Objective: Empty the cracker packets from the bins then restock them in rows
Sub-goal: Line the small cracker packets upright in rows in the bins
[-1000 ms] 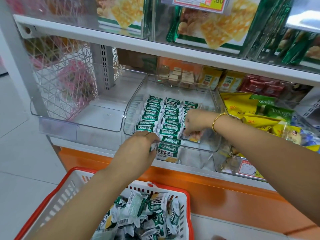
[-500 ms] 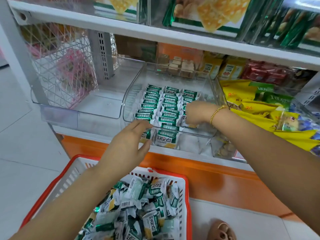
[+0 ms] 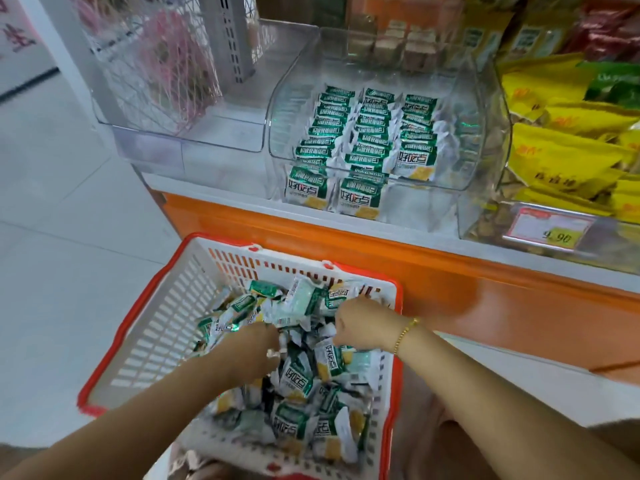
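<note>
Green-and-white cracker packets (image 3: 367, 135) lie in three neat rows inside the middle clear bin (image 3: 277, 109) on the shelf. Below it, a red-rimmed white basket (image 3: 136, 308) holds a loose heap of the same packets (image 3: 298, 379). Both of my hands are down in the basket. My left hand (image 3: 254, 346) is curled into the heap near its middle. My right hand (image 3: 362, 327), with a gold bracelet at the wrist, reaches into packets at the basket's far side. The fingertips of both are buried among wrappers, so any grip is hidden.
To the left of the stocked bin stands an empty clear bin (image 3: 221, 133). On the right, another bin holds yellow snack bags (image 3: 561, 133) and carries a price tag (image 3: 550, 230). An orange shelf base (image 3: 485, 289) runs behind the basket. Pale floor tiles (image 3: 52, 254) lie to the left.
Both hands have left the middle bin and dropped into the basket's heap. The view has tilted down, so the upper shelf is out of sight.
</note>
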`<state>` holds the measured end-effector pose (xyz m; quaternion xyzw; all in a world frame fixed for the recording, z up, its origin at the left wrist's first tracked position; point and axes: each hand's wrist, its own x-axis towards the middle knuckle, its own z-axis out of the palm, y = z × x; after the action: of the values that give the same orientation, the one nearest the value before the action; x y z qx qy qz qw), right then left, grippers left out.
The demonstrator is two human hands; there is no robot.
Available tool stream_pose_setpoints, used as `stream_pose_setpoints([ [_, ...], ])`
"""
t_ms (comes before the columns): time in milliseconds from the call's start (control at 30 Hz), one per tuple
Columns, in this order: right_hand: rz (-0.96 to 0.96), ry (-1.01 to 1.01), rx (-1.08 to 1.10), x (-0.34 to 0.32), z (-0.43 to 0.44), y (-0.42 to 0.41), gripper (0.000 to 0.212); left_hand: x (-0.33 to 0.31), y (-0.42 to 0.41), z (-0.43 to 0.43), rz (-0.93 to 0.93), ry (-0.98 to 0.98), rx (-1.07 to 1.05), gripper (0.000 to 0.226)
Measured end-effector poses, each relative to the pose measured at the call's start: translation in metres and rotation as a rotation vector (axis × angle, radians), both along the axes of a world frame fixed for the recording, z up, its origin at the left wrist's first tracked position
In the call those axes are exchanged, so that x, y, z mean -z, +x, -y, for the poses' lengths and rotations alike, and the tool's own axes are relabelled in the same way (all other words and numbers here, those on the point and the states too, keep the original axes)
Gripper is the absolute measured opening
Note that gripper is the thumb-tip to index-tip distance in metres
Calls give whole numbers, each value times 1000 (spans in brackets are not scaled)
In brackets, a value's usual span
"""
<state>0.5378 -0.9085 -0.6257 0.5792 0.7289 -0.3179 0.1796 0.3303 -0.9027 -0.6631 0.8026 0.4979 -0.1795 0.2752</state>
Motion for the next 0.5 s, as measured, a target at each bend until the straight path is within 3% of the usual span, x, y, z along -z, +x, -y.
stream_pose_setpoints([
  [100,113,-76,-22,51,14,4,44,29,-26,17,-130,-148,-38,47],
  [200,273,-140,-122,66,25,5,14,44,-40,27,-138,-180,-84,49],
  [333,384,-160,-267,72,27,6,60,57,-26,39,37,-86,-207,34],
  [500,366,-94,-254,68,28,8,43,74,12,53,267,-49,-341,34],
])
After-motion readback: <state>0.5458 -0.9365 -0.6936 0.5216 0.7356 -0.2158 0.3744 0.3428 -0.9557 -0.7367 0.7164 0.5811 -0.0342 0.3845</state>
